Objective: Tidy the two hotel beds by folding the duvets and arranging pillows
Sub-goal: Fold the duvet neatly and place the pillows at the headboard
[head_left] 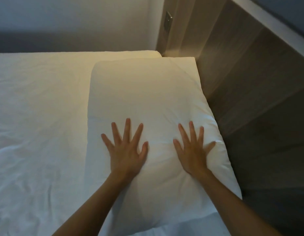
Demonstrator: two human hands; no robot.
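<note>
Head view: pressing flat on the pillow (142, 92) with the left grip (126, 150) and the right grip (193, 154). Both fully open, fingers (127, 126) straight and spread, clasping nothing, merely bearing on the near half of the cover. Lying directly under both grips and stretching away beyond the fingertips toward the far edge of the bed (37, 108). Butting against the headboard (250, 82) just right of the right grip; leaving bare bed to the left of the left grip. Slightly blurred at the hands, so possibly mid-stroke, though hard to say.

Probably smoothing and settling now, with placing apparently done. To do it well:
- Keep palms flat and light.
- Sweep outward from between the grips toward the corners, chasing the creases fanning around the right grip's thumb.
- Avoid digging in with fingertips and denting the filling.
- Check the long side beyond the right grip for squareness against the headboard, and nudge with the heel of that grip if skewed.
- Plump the flatter near end below the wrists.
</note>
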